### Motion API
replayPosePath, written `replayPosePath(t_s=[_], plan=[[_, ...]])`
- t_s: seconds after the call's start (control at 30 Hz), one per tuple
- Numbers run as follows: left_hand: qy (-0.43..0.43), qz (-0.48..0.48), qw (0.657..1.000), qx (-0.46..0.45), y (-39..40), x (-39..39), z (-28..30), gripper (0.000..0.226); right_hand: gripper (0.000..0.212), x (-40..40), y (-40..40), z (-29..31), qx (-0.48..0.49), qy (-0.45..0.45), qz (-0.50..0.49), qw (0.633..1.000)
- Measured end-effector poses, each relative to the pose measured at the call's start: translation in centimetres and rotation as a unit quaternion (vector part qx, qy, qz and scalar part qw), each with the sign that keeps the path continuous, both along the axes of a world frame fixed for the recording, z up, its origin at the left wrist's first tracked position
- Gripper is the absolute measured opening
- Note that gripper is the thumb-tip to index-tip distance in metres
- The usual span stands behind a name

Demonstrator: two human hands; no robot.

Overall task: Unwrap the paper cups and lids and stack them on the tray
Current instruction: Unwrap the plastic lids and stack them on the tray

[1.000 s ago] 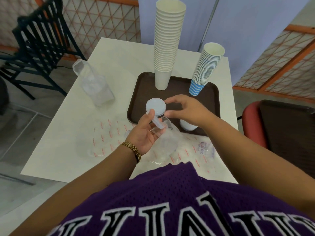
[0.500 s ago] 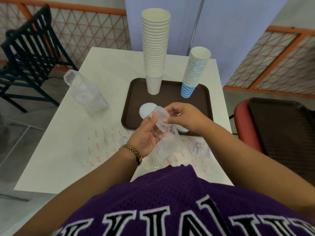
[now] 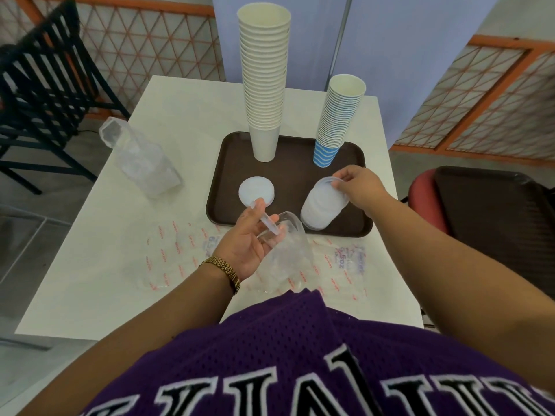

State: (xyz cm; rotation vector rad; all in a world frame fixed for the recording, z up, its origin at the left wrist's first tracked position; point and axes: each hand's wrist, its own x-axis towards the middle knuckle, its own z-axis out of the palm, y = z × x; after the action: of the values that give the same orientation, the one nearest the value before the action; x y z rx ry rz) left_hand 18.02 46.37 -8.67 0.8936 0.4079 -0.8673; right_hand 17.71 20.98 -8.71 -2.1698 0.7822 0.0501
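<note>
**Lids going onto the tray**

The white table (image 3: 186,139) carries a brown tray (image 3: 292,163) near its far edge. A tall white cup stack (image 3: 264,85) and a blue-striped cup stack (image 3: 336,121) stand along the tray's far side. The right hand (image 3: 357,187) grips the lid stack (image 3: 322,205) at the tray's near right corner. The left hand (image 3: 252,244) pinches the clear wrapper (image 3: 288,253) beside the near edge.
</note>
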Motion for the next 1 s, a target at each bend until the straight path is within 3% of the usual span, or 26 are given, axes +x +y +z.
replayPosePath(t_s=[0.43, 0.6, 0.67, 0.73, 0.83, 0.93, 1.0], plan=[[-0.009, 0.016, 1.0, 0.015, 0.4, -0.1, -0.2, 0.054, 0.035, 0.7, 0.8, -2.1, -0.068, 0.045, 0.023, 0.996], [-0.01, 0.0, 1.0, 0.019, 0.0, 0.2, -0.1, 0.063, 0.044, 1.0, 2.2, -0.1, -0.07, -0.056, 0.008, 0.996], [-0.011, -0.003, 1.0, 0.027, -0.3, 0.4, -0.2, 0.059, 0.04, 0.9, 3.8, 1.9, -0.027, -0.092, 0.061, 0.994], [-0.017, 0.0, 0.999, 0.031, -0.7, 0.4, -0.2, 0.063, 0.039, 0.4, 6.0, 3.9, 0.006, -0.091, 0.175, 0.98], [-0.06, -0.022, 0.998, 0.021, -1.4, 0.5, 0.0, 0.058, 0.047, -0.4, 9.2, 4.7, -0.079, -0.044, 0.334, 0.938], [-0.08, -0.04, 0.995, 0.038, -1.8, 0.5, 0.3, 0.05, 0.023, -0.7, 10.6, 3.8, -0.171, -0.041, 0.328, 0.928], [-0.081, -0.046, 0.994, 0.056, -1.9, 0.6, 0.1, 0.052, 0.017, -0.9, 10.0, 3.3, -0.119, -0.065, 0.26, 0.956]])
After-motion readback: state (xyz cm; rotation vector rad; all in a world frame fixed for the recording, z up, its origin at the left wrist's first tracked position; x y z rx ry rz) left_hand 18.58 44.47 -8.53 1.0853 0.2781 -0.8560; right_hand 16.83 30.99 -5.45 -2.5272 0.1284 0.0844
